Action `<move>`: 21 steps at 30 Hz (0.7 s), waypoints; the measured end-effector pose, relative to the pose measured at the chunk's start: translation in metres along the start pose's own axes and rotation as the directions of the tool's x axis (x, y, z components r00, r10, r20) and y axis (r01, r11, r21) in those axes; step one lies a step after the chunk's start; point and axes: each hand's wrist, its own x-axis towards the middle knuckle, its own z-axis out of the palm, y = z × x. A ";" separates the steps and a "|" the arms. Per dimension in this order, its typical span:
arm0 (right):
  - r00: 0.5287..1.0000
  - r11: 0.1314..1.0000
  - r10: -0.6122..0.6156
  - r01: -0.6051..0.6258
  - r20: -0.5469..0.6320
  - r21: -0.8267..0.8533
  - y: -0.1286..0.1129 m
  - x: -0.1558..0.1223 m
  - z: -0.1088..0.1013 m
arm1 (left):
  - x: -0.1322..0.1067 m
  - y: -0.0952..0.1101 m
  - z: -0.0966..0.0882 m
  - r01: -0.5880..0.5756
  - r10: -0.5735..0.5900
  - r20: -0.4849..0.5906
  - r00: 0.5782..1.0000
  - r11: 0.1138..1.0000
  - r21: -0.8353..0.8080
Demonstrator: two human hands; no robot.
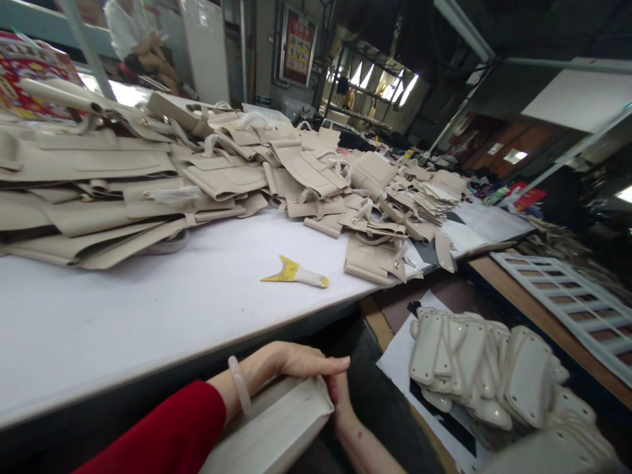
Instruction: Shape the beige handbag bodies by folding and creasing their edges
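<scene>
Close to me, below the table edge, is a long off-white boxy piece (281,431) with a creased end; its exact kind I cannot make out. My left hand (301,360), with a red sleeve and a pale bangle, curves over its top, fingers toward the far end. At that end my right hand (340,395) is bent against the corner, its fingers mostly hidden behind the piece and the left hand. Both hands hold the piece. On the white tabletop (162,316) ahead lies a forked yellow-and-white tool (295,273).
Beige handbag pieces (227,174) with wrapped handles are heaped along the table. At right, stacked beige panels with studs (474,359) lie on white paper, beside a pale slatted rack (573,309). A seated person (143,49) is at the back left.
</scene>
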 end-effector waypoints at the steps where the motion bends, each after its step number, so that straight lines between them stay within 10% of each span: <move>1: 0.997 0.997 -0.045 0.041 -0.065 -0.065 -0.010 0.014 -0.004 | 0.000 0.000 -0.001 -0.008 0.008 0.008 1.000 1.000 0.019; 4: 0.952 0.926 -0.280 0.234 -0.124 -0.296 -0.048 0.067 -0.016 | 0.000 0.002 -0.004 -0.009 0.007 0.021 1.000 0.997 0.076; 11: 0.844 0.649 -0.437 0.534 0.309 -0.542 -0.106 0.151 0.004 | 0.002 0.002 -0.008 0.041 -0.048 0.065 0.997 0.994 0.104; 15: 0.855 0.662 -0.371 0.518 0.363 -0.542 -0.101 0.133 -0.020 | 0.004 -0.001 -0.008 0.051 -0.060 0.088 0.994 0.994 0.096; 21: 0.881 0.892 -0.075 0.268 0.468 -0.363 -0.062 0.036 -0.117 | 0.005 -0.001 -0.007 0.027 -0.036 0.089 0.995 0.995 0.099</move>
